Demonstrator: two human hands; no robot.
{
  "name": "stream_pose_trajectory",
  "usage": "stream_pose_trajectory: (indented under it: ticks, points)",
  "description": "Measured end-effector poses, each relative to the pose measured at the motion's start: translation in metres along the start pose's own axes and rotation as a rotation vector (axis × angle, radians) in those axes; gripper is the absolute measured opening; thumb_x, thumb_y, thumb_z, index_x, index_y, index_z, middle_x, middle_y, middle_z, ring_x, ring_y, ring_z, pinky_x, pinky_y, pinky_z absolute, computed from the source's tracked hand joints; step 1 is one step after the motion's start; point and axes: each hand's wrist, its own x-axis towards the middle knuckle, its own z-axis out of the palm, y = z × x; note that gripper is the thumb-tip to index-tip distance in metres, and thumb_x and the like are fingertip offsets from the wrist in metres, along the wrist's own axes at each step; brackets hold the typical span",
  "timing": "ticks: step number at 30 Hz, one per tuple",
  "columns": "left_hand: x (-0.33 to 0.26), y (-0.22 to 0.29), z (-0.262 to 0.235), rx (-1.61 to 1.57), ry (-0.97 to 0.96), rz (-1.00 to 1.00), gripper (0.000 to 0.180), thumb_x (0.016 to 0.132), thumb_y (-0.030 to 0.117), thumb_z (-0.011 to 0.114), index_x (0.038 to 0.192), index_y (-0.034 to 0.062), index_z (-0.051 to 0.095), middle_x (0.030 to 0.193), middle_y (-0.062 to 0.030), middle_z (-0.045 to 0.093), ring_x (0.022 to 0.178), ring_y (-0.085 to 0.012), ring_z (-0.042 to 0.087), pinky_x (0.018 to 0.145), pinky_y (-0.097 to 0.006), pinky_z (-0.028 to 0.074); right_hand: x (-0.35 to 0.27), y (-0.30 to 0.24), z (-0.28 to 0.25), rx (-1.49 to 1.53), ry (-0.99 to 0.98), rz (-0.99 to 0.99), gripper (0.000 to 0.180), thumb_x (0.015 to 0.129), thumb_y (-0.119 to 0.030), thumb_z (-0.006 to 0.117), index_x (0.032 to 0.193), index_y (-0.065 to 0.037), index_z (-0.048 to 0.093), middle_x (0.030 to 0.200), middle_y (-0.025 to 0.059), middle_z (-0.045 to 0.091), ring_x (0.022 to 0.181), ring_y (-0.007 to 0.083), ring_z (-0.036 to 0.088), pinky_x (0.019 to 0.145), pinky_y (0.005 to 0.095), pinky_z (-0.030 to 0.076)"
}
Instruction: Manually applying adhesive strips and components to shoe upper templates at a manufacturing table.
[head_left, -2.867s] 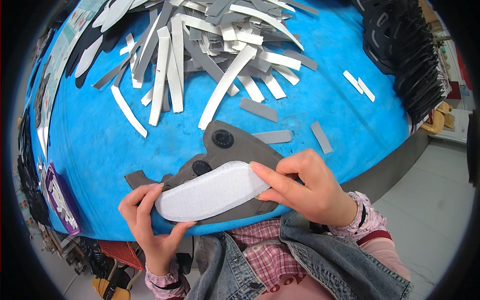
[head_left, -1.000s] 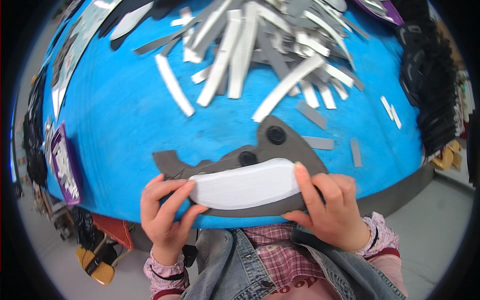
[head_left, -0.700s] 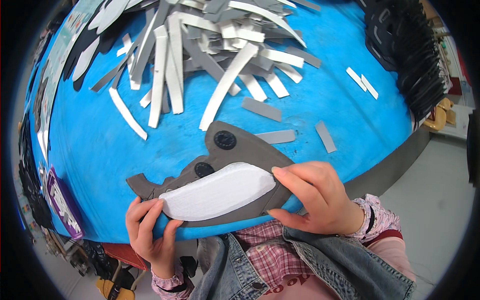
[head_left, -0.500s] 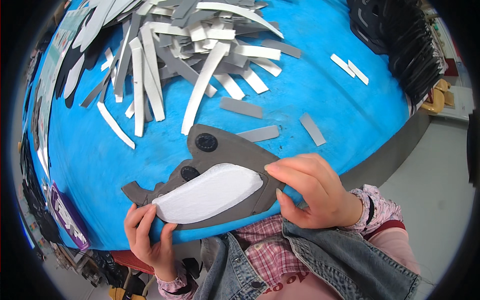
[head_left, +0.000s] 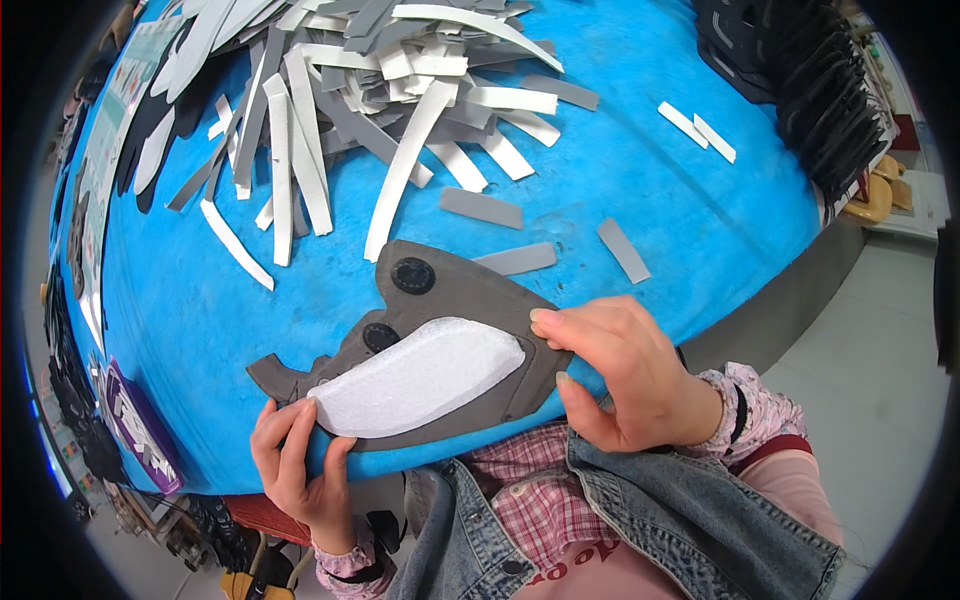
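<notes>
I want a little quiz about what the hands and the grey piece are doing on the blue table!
1. True or false: both hands touch the grey piece.
2. What colour is the pad lying on it?
A white
B red
C black
3. Which hand pinches the pad's narrow end?

Key:
1. True. The left hand and right hand both hold it.
2. A
3. The left hand.

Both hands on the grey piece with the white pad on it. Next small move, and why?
Probably press the white pad down along its length with the thumbs. It lies on the grey piece, and the left hand pinches one end while the right hand pinches the other at the table edge, so both ends are held and the middle is free. Whether it is stuck yet cannot be told.
</notes>
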Motion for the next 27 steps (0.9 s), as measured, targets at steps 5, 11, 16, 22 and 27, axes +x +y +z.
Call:
stream_pose_trajectory:
  ticks: [5,11,16,22,27]
  points:
    - [-0.001,0.0,0.0,0.014,0.009,0.006,0.045,0.065,0.018,0.077,0.105,0.0013,0.065,0.1,-0.0102,0.062,0.095,-0.0254,0.057,0.097,-0.049,0.04,-0.002,0.002,0.002,0.024,0.013,-0.022,0.055,0.073,0.006,0.055,0.125,0.01,0.038,0.116,0.0202,0.052,0.092,0.031,0.057,0.077,0.0385,0.047]
    - [0.0,-0.001,0.002,0.005,0.015,0.006,0.045,0.065,0.018,0.077,0.105,0.0012,0.065,0.1,-0.01,0.062,0.095,-0.025,0.057,0.097,-0.048,0.04,-0.002,0.002,0.001,0.01,0.003,-0.022,0.054,0.073,0.006,0.055,0.125,0.011,0.038,0.116,0.0201,0.052,0.094,0.0308,0.057,0.078,0.0382,0.047]
    - [0.0,-0.001,-0.003,0.012,-0.026,0.011,0.043,0.068,0.013,0.075,0.108,-0.0003,0.064,0.102,-0.012,0.062,0.099,-0.0263,0.057,0.101,-0.049,0.039,0.002,-0.005,0.006,-0.178,-0.047,-0.039,0.059,0.073,-0.013,0.067,0.127,0.001,0.047,0.109,0.0113,0.049,0.09,0.0244,0.051,0.075,0.0338,0.045]
    - [0.003,0.001,0.0,0.004,-0.032,0.013,0.044,0.067,0.015,0.075,0.107,-0.0009,0.064,0.099,-0.0133,0.062,0.097,-0.0267,0.058,0.1,-0.05,0.039,0.003,-0.012,0.017,-0.387,-0.061,0.002,0.069,0.071,-0.044,0.068,0.127,-0.007,0.053,0.101,0.0053,0.041,0.087,0.0206,0.042,0.075,0.031,0.041]
    - [0.002,0.002,-0.002,0.012,-0.018,0.002,0.044,0.067,0.017,0.076,0.105,-0.0008,0.065,0.099,-0.0129,0.063,0.096,-0.0264,0.058,0.099,-0.049,0.039,0.011,-0.017,0.014,-0.483,-0.1,-0.039,0.065,0.077,-0.049,0.06,0.125,-0.005,0.055,0.105,0.0069,0.045,0.092,0.0203,0.044,0.075,0.0306,0.04]
